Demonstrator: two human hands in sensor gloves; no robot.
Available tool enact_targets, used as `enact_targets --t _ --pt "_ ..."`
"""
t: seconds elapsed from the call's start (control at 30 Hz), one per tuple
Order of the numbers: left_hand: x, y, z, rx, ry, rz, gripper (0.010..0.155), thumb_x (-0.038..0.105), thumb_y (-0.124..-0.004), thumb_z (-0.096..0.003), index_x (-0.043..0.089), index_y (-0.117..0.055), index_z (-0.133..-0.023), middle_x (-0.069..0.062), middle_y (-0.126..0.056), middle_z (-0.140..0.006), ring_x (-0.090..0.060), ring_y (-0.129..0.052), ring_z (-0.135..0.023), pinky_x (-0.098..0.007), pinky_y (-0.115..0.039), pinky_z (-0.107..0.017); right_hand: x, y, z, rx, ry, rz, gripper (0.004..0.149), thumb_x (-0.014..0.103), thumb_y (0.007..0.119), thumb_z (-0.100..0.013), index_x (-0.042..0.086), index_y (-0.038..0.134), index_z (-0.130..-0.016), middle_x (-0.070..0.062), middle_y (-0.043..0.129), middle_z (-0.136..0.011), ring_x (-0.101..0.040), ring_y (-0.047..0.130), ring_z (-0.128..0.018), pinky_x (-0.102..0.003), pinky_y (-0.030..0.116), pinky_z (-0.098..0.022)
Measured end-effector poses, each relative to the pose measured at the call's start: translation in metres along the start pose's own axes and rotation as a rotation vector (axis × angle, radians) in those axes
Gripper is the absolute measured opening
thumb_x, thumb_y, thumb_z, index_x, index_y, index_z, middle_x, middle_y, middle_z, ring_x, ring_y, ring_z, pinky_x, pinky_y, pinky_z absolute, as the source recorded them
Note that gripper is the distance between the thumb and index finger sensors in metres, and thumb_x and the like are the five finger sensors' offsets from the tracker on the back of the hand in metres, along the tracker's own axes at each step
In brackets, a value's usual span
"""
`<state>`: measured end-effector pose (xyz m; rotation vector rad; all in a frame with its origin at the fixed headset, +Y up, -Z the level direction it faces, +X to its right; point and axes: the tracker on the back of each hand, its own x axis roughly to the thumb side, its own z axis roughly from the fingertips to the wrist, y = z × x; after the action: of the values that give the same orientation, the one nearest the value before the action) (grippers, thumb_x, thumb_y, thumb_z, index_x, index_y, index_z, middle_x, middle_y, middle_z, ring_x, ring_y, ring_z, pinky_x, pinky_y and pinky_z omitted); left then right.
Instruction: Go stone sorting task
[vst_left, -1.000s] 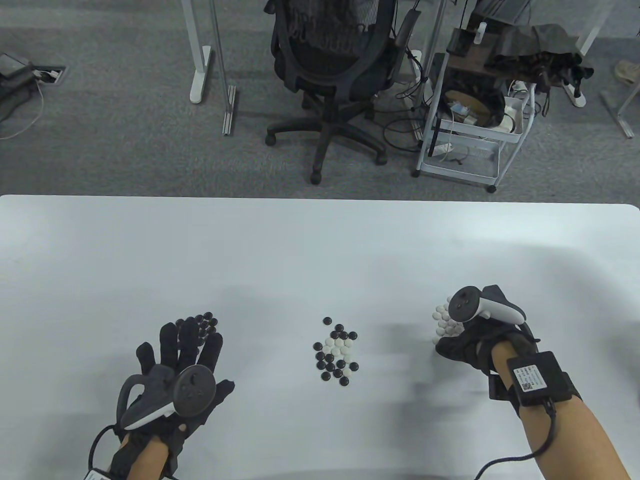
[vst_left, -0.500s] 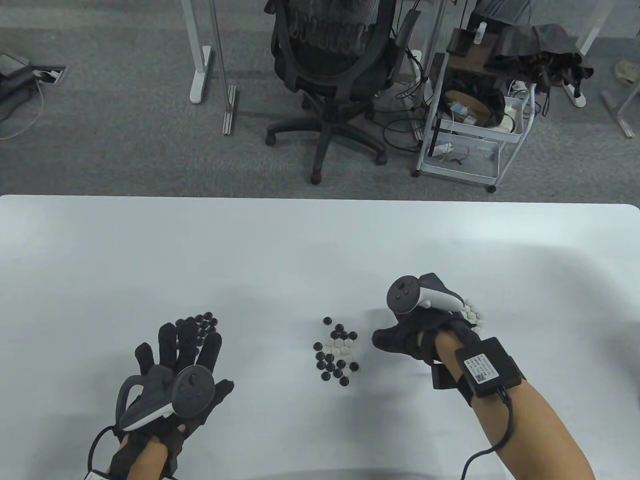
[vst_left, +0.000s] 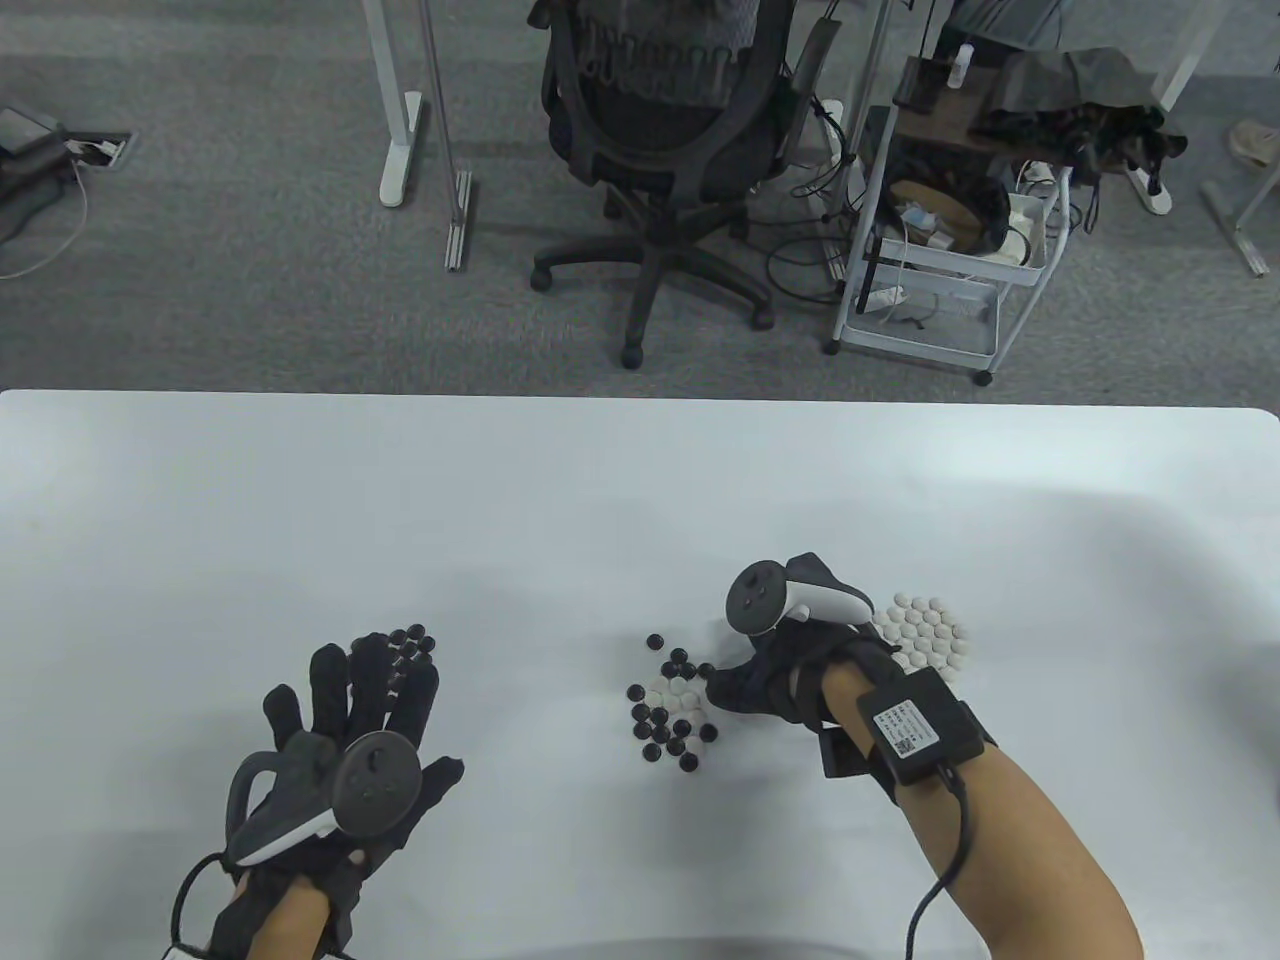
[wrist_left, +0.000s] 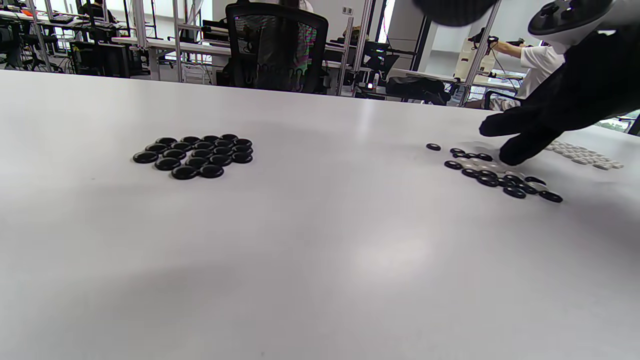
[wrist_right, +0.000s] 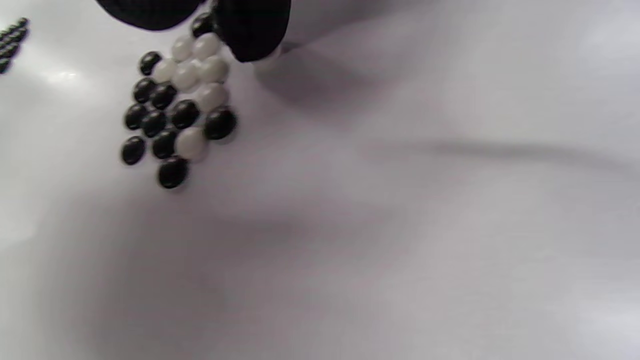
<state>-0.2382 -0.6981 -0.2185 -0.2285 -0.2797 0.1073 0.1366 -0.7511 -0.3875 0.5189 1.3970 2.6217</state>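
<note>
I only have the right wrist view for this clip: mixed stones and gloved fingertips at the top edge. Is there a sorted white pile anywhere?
Observer: Yes. The table view shows a white pile just right of the right hand, apart from the mixed pile.
Operator: And the dark stones in my top left corner?
Observer: That is the black pile. The left wrist view shows it all black, in one flat layer.
Operator: Where is the other hand?
Observer: The left hand has its fingers straight and spread, with the fingertips over the near part of the black pile. No stone shows in its grip.
</note>
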Motion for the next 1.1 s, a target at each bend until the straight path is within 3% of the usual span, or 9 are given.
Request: enact_targets --t 0.27,0.57,0.87,1.1 --pt "0.001 0.000 0.000 -0.004 -0.003 -0.007 0.077 0.052 -0.049 -0.0633 0.011 -0.016 -0.120 -0.038 0.009 -0.115 -0.062 0.013 -0.093 -0.085 -0.002 -0.055 -0.063 -0.018 0.015 -0.048 0.220 -0.063 0.061 0.052 0.051 -0.054 0.027 0.055 -0.109 -0.022 -0.007 -0.107 -0.054 -0.015 -0.086 -0.081 0.003 -0.055" --pt "0.001 -0.001 0.000 -0.007 0.002 -0.006 0.077 0.052 -0.049 -0.0634 0.011 -0.015 -0.120 -0.038 0.009 -0.115 -0.062 0.013 -0.093 -0.085 -0.002 -0.054 -0.094 -0.027 0.023 -0.078 0.338 -0.140 0.061 0.052 0.051 -0.054 0.025 0.057 -0.109 -0.023 -0.005 -0.108 -0.054 -0.014 -0.087 -0.081 0.004 -0.055" --pt "0.001 -0.001 -0.001 -0.008 0.002 -0.005 0.077 0.052 -0.049 -0.0634 0.011 -0.015 -0.120 -0.038 0.009 -0.115 -0.062 0.013 -0.093 -0.085 -0.002 -0.054 -0.109 -0.029 0.032 -0.074 0.393 -0.175 0.063 0.052 0.051 -0.054 0.022 0.060 -0.109 -0.023 -0.003 -0.108 -0.055 -0.013 -0.087 -0.082 0.005 -0.055" --pt "0.001 -0.002 -0.002 -0.019 0.003 -0.009 0.077 0.052 -0.049 -0.0634 0.011 -0.015 -0.120 -0.038 0.009 -0.115 -0.063 0.013 -0.093 -0.085 -0.002 -0.054 -0.073 -0.036 0.037 -0.093 0.224 -0.163 0.063 0.051 0.052 -0.055 0.022 0.061 -0.109 -0.024 -0.001 -0.109 -0.055 -0.013 -0.088 -0.082 0.006 -0.055"
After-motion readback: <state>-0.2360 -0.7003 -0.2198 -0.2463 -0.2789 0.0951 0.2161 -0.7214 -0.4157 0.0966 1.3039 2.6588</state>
